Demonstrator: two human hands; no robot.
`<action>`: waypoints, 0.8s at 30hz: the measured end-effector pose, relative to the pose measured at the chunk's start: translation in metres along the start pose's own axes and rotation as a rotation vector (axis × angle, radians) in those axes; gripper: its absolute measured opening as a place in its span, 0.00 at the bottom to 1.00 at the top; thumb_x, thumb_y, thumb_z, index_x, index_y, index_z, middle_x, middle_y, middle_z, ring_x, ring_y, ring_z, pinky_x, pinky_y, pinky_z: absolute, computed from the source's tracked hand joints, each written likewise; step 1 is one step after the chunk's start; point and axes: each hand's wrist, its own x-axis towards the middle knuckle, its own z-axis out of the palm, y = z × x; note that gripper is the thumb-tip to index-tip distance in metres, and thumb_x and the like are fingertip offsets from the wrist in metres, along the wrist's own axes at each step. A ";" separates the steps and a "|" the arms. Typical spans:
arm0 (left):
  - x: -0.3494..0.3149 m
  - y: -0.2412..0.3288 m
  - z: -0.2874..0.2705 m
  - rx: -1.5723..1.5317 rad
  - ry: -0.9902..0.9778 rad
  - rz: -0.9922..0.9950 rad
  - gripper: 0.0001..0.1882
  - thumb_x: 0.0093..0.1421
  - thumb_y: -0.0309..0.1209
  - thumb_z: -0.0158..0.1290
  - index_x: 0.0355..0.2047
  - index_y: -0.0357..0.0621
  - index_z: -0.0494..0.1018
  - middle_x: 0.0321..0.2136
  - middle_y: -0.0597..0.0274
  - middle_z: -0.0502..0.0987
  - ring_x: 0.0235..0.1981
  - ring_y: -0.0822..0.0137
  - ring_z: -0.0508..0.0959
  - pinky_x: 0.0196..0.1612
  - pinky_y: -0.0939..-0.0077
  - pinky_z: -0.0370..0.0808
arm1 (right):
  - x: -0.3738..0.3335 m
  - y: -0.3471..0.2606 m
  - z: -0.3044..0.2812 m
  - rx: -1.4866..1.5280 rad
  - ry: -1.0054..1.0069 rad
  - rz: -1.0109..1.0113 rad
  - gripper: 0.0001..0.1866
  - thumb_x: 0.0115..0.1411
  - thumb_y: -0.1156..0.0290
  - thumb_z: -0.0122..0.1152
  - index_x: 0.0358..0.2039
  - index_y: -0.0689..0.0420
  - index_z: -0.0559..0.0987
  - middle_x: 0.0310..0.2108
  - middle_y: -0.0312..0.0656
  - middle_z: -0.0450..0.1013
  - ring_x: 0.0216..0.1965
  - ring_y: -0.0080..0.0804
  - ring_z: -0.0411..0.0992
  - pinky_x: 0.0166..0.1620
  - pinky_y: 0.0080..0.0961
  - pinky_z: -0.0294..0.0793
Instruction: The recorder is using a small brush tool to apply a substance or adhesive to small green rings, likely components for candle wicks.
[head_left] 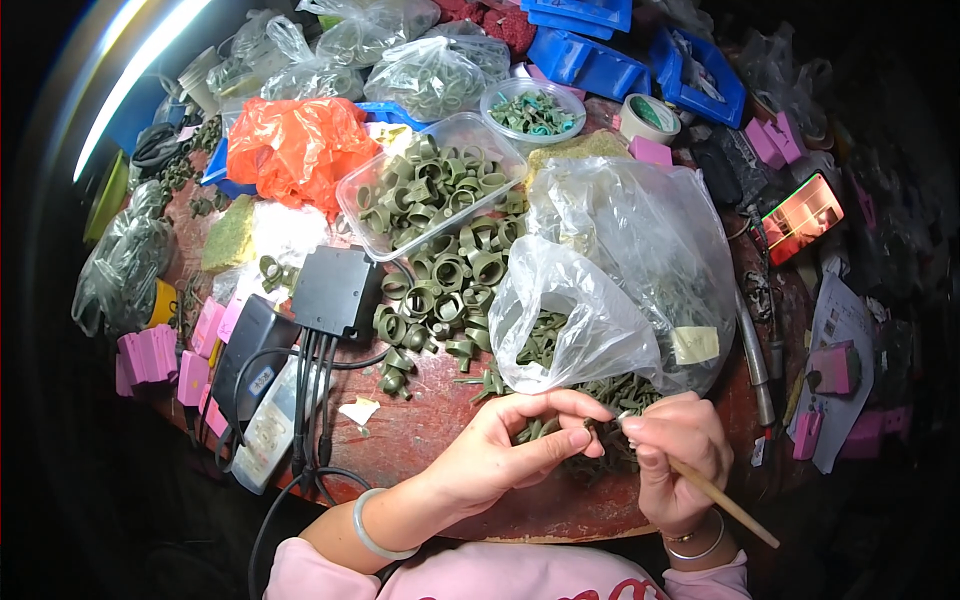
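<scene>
My left hand (520, 437) is closed in a pinch, thumb against fingertips, on a small dark green piece (590, 428) that the fingers mostly hide. Close beside it, my right hand (682, 450) grips a slender tool with a wooden handle (735, 509), held like a pen. The handle slants down to the right, and the tool's pale tip lies near the left fingertips. Beneath both hands spreads a pile of small dark green pieces (625, 390). A clear plastic bag (575, 350) of similar pieces opens just beyond them.
Olive-green rings (455, 275) lie heaped before a tilted clear tub (357, 238) of more rings. Left stand a black box with cables (338, 292) and an orange bag (297, 150). Blue trays (585, 62) and a lit phone (800, 218) are farther off; pink blocks (150, 352) line the edges.
</scene>
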 end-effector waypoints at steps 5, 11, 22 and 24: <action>0.002 -0.002 -0.001 -0.071 0.166 0.036 0.08 0.61 0.31 0.54 0.41 0.44 0.73 0.22 0.69 0.73 0.17 0.82 0.65 0.17 0.89 0.55 | 0.001 -0.001 0.000 0.046 0.056 0.523 0.07 0.62 0.79 0.54 0.41 0.64 0.75 0.25 0.44 0.76 0.24 0.29 0.76 0.29 0.22 0.76; 0.003 0.002 0.001 -0.135 0.145 0.112 0.07 0.63 0.29 0.48 0.39 0.39 0.71 0.22 0.63 0.72 0.19 0.77 0.68 0.17 0.86 0.59 | 0.006 0.015 0.004 -0.293 -0.193 0.306 0.10 0.50 0.85 0.60 0.32 0.60 0.74 0.29 0.45 0.72 0.31 0.47 0.71 0.36 0.36 0.71; 0.003 -0.002 -0.003 -0.075 0.088 -0.035 0.08 0.63 0.29 0.54 0.40 0.39 0.75 0.30 0.61 0.78 0.25 0.78 0.72 0.19 0.88 0.64 | -0.004 0.012 0.013 0.136 0.175 0.167 0.17 0.48 0.88 0.65 0.35 0.60 0.69 0.32 0.47 0.73 0.34 0.35 0.76 0.37 0.27 0.76; 0.004 -0.003 -0.001 -0.030 0.009 -0.035 0.10 0.62 0.30 0.56 0.42 0.39 0.76 0.30 0.62 0.78 0.24 0.80 0.71 0.20 0.88 0.64 | -0.006 0.010 0.014 0.140 0.111 0.113 0.17 0.49 0.89 0.63 0.34 0.59 0.67 0.33 0.47 0.71 0.33 0.35 0.75 0.37 0.28 0.76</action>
